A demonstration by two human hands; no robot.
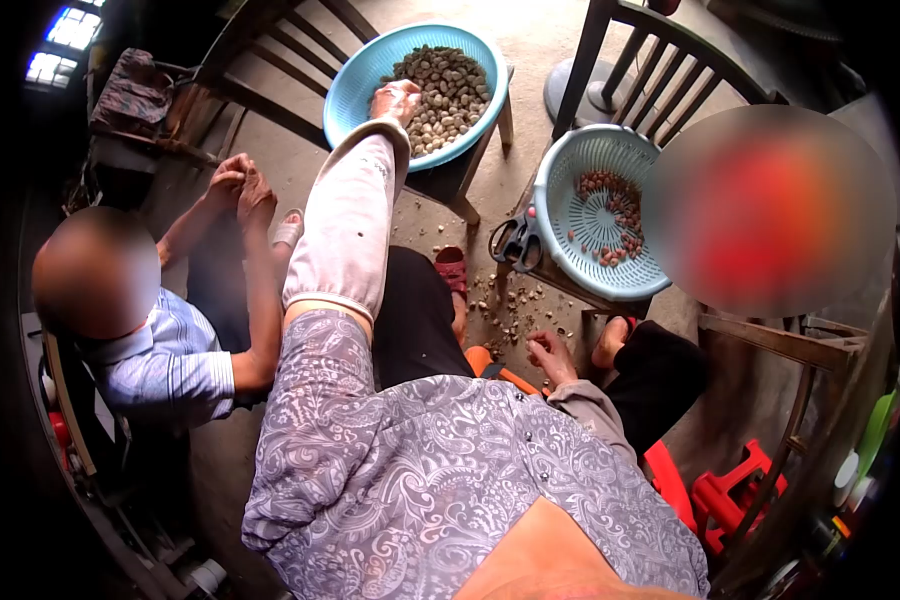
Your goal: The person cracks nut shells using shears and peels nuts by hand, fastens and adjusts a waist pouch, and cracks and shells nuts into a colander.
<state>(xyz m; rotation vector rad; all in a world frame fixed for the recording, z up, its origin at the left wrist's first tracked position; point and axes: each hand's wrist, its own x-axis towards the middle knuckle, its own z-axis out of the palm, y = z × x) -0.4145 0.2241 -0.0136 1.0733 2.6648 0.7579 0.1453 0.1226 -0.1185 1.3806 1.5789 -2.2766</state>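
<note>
My left hand (398,100) reaches into a light-blue plastic basin (348,88) on a wooden chair. Its fingers are bent down among many tan nuts in their shells (452,95), which look like peanuts; what lies under the fingers is hidden. Low between my knees, my right hand (553,358) is loosely curled, with a gap at the thumb and nothing visible in it. Beside it is an orange-handled tool (515,378), partly hidden by my shirt. A second light-blue basket (560,215) contains reddish-brown kernels (625,215).
Dark-handled scissors (516,243) hang at the right basket's edge. Shell bits (510,310) litter the floor. A person (170,350) sits at the left, hands together. Wooden chairs (660,45) stand ahead; a red plastic stool (735,490) is at lower right.
</note>
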